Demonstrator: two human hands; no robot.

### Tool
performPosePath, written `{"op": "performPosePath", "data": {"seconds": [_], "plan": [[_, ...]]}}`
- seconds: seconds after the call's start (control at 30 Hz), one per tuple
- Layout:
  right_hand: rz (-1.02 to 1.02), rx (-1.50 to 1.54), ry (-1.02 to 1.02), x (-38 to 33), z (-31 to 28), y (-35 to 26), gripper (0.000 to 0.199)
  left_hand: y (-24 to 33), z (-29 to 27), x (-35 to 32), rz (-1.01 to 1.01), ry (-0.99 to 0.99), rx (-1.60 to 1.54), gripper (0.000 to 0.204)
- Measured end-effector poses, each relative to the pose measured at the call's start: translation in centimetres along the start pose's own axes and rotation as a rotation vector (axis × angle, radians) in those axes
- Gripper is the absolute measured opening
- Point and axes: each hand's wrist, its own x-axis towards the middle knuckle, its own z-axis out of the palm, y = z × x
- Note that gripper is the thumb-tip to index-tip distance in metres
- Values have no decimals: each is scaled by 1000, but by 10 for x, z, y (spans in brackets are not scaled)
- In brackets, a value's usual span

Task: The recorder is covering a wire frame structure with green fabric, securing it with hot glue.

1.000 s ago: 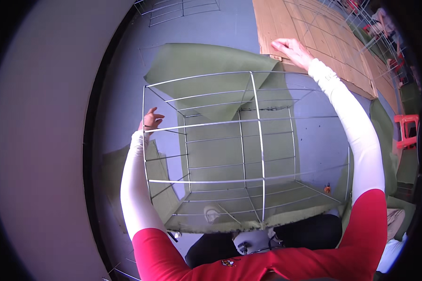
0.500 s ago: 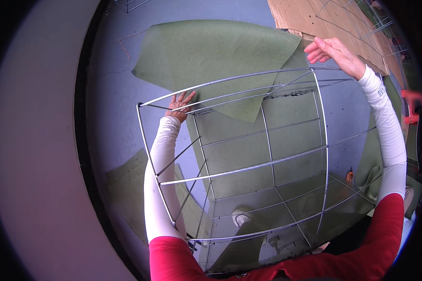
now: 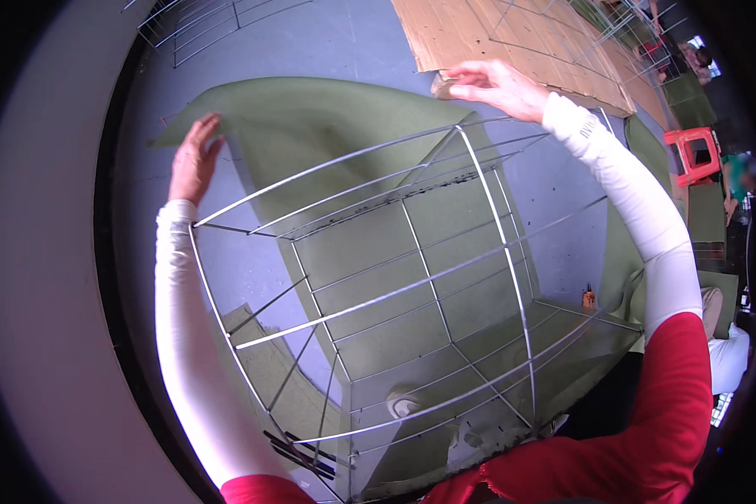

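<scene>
A rectangular wire frame (image 3: 512, 244) of silver metal rods stands tilted in the view before me. Green felt-like fabric (image 3: 353, 290) lies beneath and behind the frame. Its far part (image 3: 311, 109) spreads beyond the frame's upper rods, rippled and partly raised. My left hand (image 3: 197, 160) is beyond the frame's left corner, by the fabric's left edge, fingers extended and holding nothing. Past the far rods, my right hand (image 3: 497, 88) hovers by the fabric's right corner, thumb and fingers apart and empty.
Flat brown cardboard (image 3: 512, 42) lies at the far right. More wire frames (image 3: 202, 25) stand at the far left. A red plastic stool (image 3: 693, 157) and other people are at the right. Dark strips (image 3: 302, 454) and an orange item (image 3: 589, 298) lie near the frame.
My left hand has left the fabric beside the frame's corner and moved outward to the left. The far fabric, flatter before, is now rippled. The whole view has shifted.
</scene>
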Motion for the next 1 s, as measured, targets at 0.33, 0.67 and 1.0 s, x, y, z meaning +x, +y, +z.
{"op": "performPosePath", "data": {"seconds": [0.33, 0.67, 1.0], "plan": [[-282, 150, 479, -9, -21, -236, 93, 267, -188, 125, 469, 536, 326, 21], [-663, -238, 244, -109, -314, -179, 25, 481, -230, 111, 561, 577, 312, 22], [-622, -207, -4, -411, -177, -87, 33, 610, -189, -108, 660, 66, 230, 28]]}}
